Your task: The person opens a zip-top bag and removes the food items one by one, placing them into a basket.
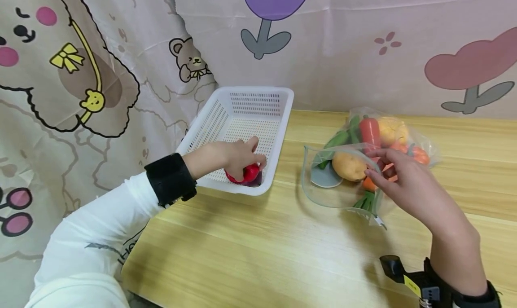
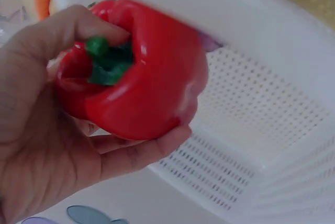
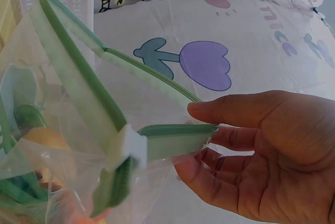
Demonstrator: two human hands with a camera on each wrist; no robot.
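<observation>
My left hand reaches into the white plastic basket and grips a red bell pepper, thumb by its green stem and fingers beneath. Beside the pepper, a dark purple thing shows only in part at the basket's near corner. With thumb and fingers, my right hand pinches the edge of a clear zip bag, whose mouth gapes open. In the right wrist view, a white slider sits on the bag's green zip strip. The bag holds a potato, a red pepper-like piece and other toy vegetables.
The basket and bag stand on a light wooden table, bag to the right. A printed cloth hangs behind the table, and another covers the left side. The table's front left corner lies below my left arm.
</observation>
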